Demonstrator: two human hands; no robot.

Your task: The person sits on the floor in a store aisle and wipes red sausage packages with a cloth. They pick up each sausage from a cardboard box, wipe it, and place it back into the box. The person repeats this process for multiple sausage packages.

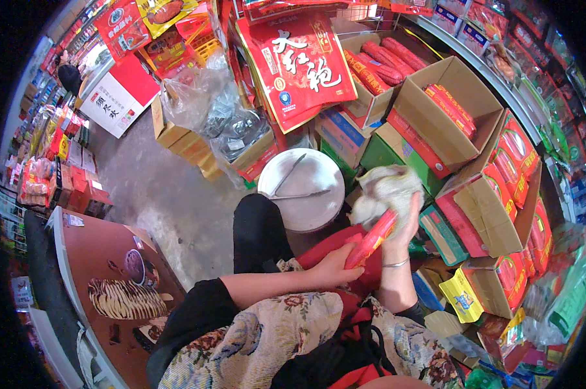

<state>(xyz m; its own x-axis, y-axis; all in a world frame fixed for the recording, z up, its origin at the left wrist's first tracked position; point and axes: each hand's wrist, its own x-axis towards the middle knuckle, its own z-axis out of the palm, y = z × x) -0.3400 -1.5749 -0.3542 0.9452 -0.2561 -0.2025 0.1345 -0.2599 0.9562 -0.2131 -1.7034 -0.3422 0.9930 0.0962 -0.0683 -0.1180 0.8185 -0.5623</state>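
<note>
My left hand [339, 265] grips the lower end of a sausage in red and yellow film [373, 238], which tilts up to the right. Around its upper end, my right hand [409, 228] holds a crumpled, off-white cloth [385, 189]; the cloth is blurred and touches or nearly touches the sausage. A metal bangle [396, 264] circles my right wrist. Beneath both hands, a red surface or cloth [322, 245] lies near my lap. Just beyond, metal tongs [300, 195] rest spread in a V on a round white surface [317, 214], perhaps a lid or basin.
Cardboard boxes hold red-wrapped sausages [448, 109] and red packets [511, 274] on my right. Large red bags [297, 73] hang ahead. A carton with clear plastic bags [234, 131] stands left of them. A brown freezer-like cabinet [83, 253] borders the concrete floor [142, 180] at left.
</note>
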